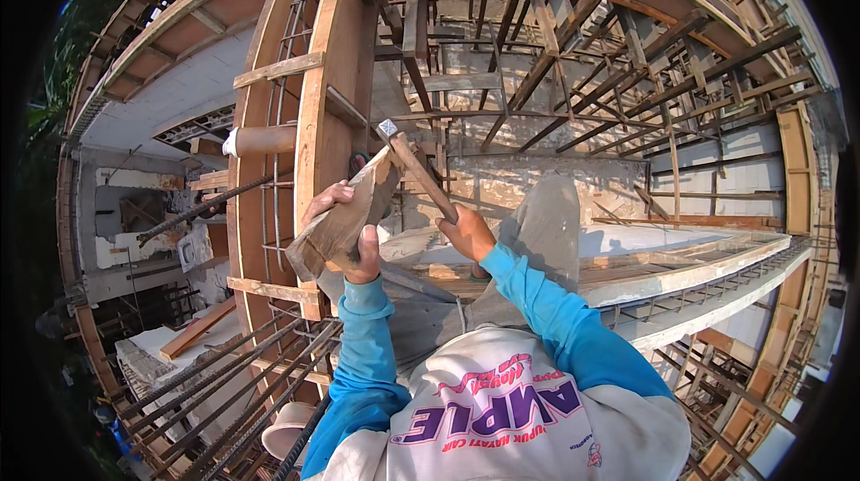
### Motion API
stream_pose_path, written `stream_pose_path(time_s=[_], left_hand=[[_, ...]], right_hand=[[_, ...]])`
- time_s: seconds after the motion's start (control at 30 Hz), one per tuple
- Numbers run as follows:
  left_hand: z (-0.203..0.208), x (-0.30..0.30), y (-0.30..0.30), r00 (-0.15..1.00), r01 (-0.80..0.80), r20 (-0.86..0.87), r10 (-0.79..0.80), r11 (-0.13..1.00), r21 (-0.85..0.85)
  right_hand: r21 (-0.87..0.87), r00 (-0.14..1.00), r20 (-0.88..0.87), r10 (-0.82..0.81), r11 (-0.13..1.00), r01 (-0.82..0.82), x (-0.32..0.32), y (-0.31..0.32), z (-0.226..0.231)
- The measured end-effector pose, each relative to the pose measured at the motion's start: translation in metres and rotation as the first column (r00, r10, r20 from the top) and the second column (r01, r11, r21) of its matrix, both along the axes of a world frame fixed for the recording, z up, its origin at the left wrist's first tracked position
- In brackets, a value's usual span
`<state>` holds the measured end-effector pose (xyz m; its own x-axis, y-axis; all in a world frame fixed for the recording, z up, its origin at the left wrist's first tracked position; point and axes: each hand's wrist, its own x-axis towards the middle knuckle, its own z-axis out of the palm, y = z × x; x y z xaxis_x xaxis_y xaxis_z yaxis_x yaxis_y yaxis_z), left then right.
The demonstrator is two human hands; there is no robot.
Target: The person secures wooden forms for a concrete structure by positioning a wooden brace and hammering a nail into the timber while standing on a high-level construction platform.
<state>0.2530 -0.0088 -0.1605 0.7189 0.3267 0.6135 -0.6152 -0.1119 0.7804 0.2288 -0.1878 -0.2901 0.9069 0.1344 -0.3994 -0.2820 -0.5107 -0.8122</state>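
Note:
My left hand (360,257) is closed round a short, thick piece of weathered wood (345,212), with the fingers over its far edge and the thumb on the near side. The wood is tilted, one end towards me and the other beside the timber formwork (313,123). In my right hand (469,233) is the wooden handle of a hammer (421,176). Its square metal head (387,128) is up by the far end of the wood; whether the two touch, I cannot tell. Both arms wear blue sleeves.
Steel rebar (224,391) sticks out at the lower left, near a pale bucket (288,430). A pipe (264,141) crosses the formwork. Wooden props and braces (618,69) fill the deep space ahead. A long rebar-filled beam form (699,288) runs to the right.

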Motion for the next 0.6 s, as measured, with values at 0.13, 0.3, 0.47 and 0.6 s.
stream_pose_path(time_s=[0.13, 0.3, 0.47, 0.6], left_hand=[[0.005, 0.004, 0.001, 0.999, -0.029, -0.031, 0.028, 0.999, -0.039], [0.006, 0.006, 0.0, 0.999, 0.002, -0.034, -0.003, 0.999, -0.04], [-0.014, 0.004, -0.003, 1.0, 0.022, -0.023, -0.021, 0.998, 0.056], [-0.003, 0.005, 0.002, 0.996, -0.071, -0.046, 0.07, 0.997, -0.018]], right_hand=[[0.165, 0.968, 0.221, -0.121, 0.983, 0.085, 0.018, 0.002, 0.105], [0.391, 0.823, 0.439, -0.36, 0.901, 0.186, 0.026, 0.026, 0.11], [0.043, 0.995, -0.028, -0.1, 0.994, 0.101, -0.006, 0.011, -0.039], [0.111, 0.991, -0.133, 0.034, 0.994, -0.019, 0.014, 0.005, -0.02]])
